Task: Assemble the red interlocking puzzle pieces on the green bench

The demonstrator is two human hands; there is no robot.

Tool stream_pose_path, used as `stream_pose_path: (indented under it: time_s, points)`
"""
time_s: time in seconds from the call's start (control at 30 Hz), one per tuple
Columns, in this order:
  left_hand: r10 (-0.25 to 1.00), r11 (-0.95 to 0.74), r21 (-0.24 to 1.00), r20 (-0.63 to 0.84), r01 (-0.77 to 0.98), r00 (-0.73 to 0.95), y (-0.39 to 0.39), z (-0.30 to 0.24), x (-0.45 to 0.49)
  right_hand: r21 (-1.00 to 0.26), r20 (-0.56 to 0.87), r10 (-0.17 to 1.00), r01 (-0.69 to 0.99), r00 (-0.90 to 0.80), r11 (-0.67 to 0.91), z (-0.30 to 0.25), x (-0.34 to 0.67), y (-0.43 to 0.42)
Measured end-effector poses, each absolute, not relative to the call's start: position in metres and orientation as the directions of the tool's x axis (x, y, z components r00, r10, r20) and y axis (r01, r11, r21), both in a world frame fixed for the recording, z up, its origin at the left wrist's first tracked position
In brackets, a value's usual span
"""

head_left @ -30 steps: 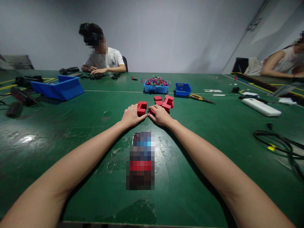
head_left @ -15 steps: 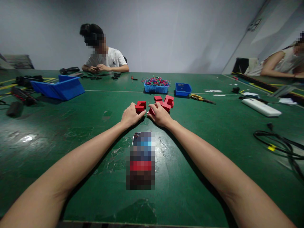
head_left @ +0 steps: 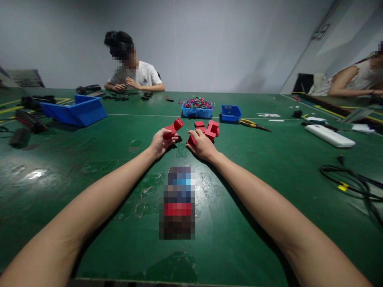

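On the green bench (head_left: 269,179), a tilted blue bin (head_left: 76,111) sits at ten o'clock, and at twelve o'clock a tray of coloured wires (head_left: 196,107) stands just beside a smaller blue tray (head_left: 230,113). Yellow-handled pliers (head_left: 253,124) lie at one o'clock, a long white box (head_left: 329,135) at two and a black cable (head_left: 353,181) at three. One person (head_left: 137,75) sits at eleven o'clock, and another person (head_left: 353,79) at two.

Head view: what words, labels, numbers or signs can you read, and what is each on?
Nothing can be read here.
Wall plate: too blurred.
White slips on the green table: too small.
Flat thing between the arms: blurred out.
Red part in the left hand: no marking shows.
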State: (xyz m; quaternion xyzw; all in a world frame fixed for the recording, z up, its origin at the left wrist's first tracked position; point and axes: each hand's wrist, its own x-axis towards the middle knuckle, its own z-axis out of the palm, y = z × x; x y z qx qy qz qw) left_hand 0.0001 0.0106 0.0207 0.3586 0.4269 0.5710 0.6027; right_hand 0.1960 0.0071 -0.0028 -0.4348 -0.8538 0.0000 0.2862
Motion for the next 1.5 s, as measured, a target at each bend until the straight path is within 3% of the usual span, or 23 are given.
stream_pose_path:
  time_s: [0.23,0.6,0.87,1.03,1.3,1.5]
  points:
    - [0.981,0.147,0.811,-0.194,-0.566,-0.023,0.007,0.024,0.002,-0.272,0.482,0.750,0.737,-0.453,0.619,-0.001,0.196,0.006]
    - [0.982,0.128,0.841,-0.183,-0.526,-0.053,0.011,0.020,0.001,-0.367,0.545,0.737,0.677,-0.399,0.638,-0.013,0.198,0.017]
    - [0.982,0.175,0.787,-0.187,-0.591,0.041,0.007,0.024,0.001,-0.342,0.539,0.721,0.670,-0.434,0.659,-0.008,0.199,0.007]
    - [0.972,0.194,0.802,-0.235,-0.564,-0.001,0.005,0.024,0.001,-0.331,0.528,0.719,0.670,-0.452,0.665,-0.007,0.198,0.007]
    - [0.979,0.203,0.837,-0.168,-0.508,0.114,-0.003,0.027,0.006,-0.322,0.525,0.715,0.670,-0.462,0.669,-0.006,0.198,0.006]
    - [0.978,0.205,0.850,-0.190,-0.484,0.082,-0.002,0.027,0.009,-0.326,0.522,0.717,0.668,-0.463,0.669,-0.006,0.198,0.006]
